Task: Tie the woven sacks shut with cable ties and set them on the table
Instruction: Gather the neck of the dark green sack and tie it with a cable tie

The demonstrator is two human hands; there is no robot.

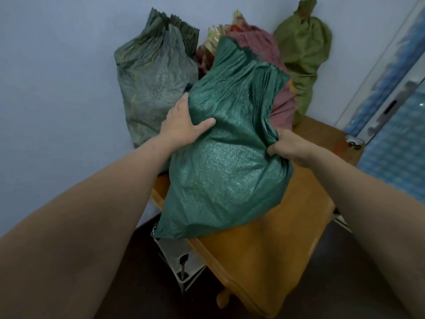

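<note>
Two hands hold the dark green sack (225, 157), which stands tilted on the wooden tabletop (264, 249) with one lower corner overhanging the near edge. The left hand (181, 127) grips its side, thumb across the front. The right hand (292, 146) has its fingers (274, 148) clamped on bunched fabric. Behind stand a grey-green sack (156, 84), a reddish sack (282, 104) and an olive sack (303, 47).

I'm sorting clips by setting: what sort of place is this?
Probably a home room used for storage: a wooden table against pale walls, stuffed woven sacks on it, a glass door alongside.
</note>
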